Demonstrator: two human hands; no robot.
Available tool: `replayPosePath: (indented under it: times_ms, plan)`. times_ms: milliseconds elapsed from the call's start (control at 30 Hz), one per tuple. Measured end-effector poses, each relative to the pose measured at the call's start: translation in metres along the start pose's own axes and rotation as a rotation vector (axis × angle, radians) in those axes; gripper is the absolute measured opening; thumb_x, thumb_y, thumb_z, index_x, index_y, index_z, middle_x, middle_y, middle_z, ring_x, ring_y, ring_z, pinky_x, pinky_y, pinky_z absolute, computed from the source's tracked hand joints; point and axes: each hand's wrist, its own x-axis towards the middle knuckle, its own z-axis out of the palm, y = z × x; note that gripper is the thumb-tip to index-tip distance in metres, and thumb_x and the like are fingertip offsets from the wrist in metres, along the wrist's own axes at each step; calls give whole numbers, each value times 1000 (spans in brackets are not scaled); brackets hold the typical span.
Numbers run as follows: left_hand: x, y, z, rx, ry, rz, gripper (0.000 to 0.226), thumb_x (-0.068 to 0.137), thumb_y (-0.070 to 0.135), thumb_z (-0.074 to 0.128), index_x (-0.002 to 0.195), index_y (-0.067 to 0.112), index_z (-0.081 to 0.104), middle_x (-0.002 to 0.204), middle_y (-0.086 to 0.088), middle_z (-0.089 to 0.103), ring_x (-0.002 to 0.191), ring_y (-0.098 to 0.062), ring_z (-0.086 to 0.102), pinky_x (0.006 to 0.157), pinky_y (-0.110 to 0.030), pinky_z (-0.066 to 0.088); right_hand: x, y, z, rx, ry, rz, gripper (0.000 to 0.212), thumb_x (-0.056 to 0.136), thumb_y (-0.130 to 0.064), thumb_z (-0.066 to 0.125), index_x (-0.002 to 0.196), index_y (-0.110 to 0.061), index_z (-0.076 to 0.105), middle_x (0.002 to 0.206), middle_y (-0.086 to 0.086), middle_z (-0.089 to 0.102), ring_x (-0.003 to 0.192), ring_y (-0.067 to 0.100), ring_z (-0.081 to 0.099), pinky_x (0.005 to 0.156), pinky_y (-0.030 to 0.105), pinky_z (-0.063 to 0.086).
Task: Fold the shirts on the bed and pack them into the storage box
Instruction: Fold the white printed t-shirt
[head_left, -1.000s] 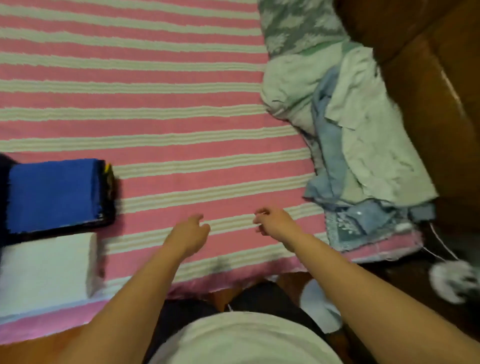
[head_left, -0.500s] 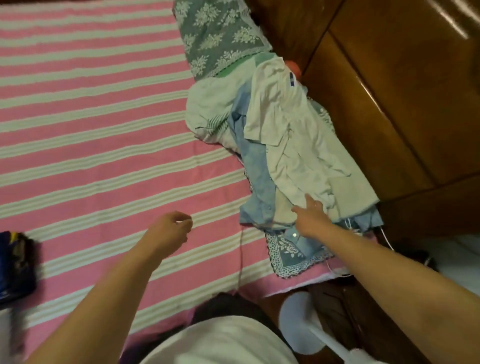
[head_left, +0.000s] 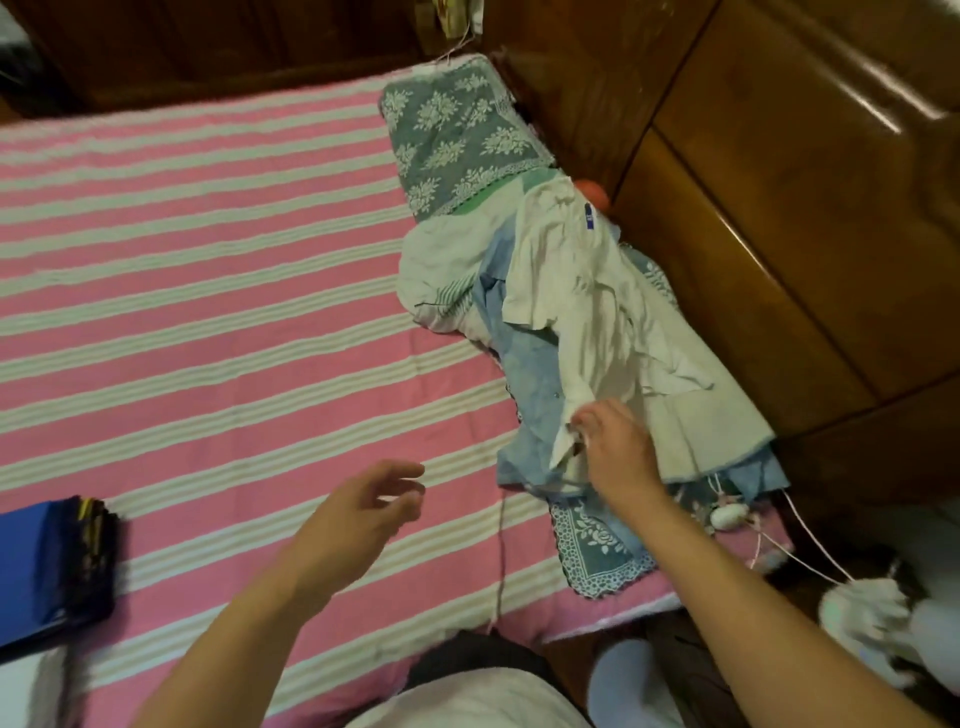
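Right hand (head_left: 615, 452) now has its fingers pinched on the near hem of the white shirt (head_left: 597, 317); half a second ago it only lay flat on the pile. The edge of the cloth is lifted slightly off the blue shirt (head_left: 530, 374) beneath.

Left hand (head_left: 363, 512) hovers over the bed (head_left: 208, 291) near its front edge, fingers apart and loosely curved, holding nothing. It has drifted rightward toward the pile.

The shirts lie heaped along the bed's right edge, against the wooden panel (head_left: 779, 234), partly over a grey-blue floral pillow (head_left: 457, 135). A striped garment (head_left: 441, 270) is bunched at the pile's left.

The storage box (head_left: 52, 561), dark-sided with blue inside, sits at the bed's front-left corner, well apart from the pile.

Judgement: the top shirt is being picked up for folding; nothing from this heap is folded yet.
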Motion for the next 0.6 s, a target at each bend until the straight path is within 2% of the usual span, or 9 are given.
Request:
replayPosePath:
  times_ms: [100,167,233,300,333,400,467,533,600]
  plan:
    - [-35,7,-12,-79,-169,159,61,90,26,76,135,57,50,134,24,59,119,-3,62,100,-36,54,-67,-112,-5,244,-192,-239,23,102,-14,49,88,-19,66,90,-5,61,87,7,58,77,22,44]
    - [-61,1,-23,-159,-207,254,71,88,20,79,137,59,46,134,26,59,122,-1,59,100,-33,52,-109,-170,-2,477,-243,-243,22,103,-12,51,91,-24,66,92,-9,67,92,5,62,83,19,48]
    - [-88,-13,-37,-97,-106,340,54,93,17,74,130,50,54,119,22,68,108,0,65,89,-29,54,-143,-215,8,730,-260,-182,26,103,-10,52,94,-28,67,90,-16,69,91,2,64,83,19,51]
    - [-113,-31,-60,42,134,386,26,98,16,66,106,41,65,90,23,73,81,6,66,68,-17,49,-165,-248,23,850,-218,-170,27,103,-9,52,94,-28,69,87,-15,69,87,5,64,81,23,52]
    - [-122,-42,-77,112,251,399,22,99,14,62,95,35,67,79,18,72,71,5,65,59,-13,45,-170,-259,31,888,-173,-155,27,103,-10,52,93,-27,70,87,-11,69,87,10,63,81,28,52]
    - [-136,-68,-114,197,377,411,22,97,11,58,83,26,66,72,8,68,64,-7,61,49,-15,41,-171,-276,41,958,-58,-86,27,102,-12,52,90,-27,71,91,0,68,88,22,59,81,41,50]
    - [-149,-86,-154,283,370,434,21,95,13,59,77,23,62,69,7,64,65,-17,57,52,-25,42,-168,-289,42,975,27,-24,29,103,-9,49,90,-26,69,93,4,65,89,27,56,78,46,49]
    - [-165,-91,-190,352,307,487,23,95,20,65,74,26,60,65,15,59,61,-10,53,54,-28,38,-164,-304,39,1011,54,17,30,105,-8,46,91,-24,67,90,4,63,84,25,57,72,40,51]
    - [-189,-78,-219,315,188,533,27,94,38,70,72,27,60,61,16,54,57,-3,47,54,-24,34,-159,-323,37,1053,24,20,30,106,-7,41,94,-21,65,88,4,62,79,19,58,69,35,51]
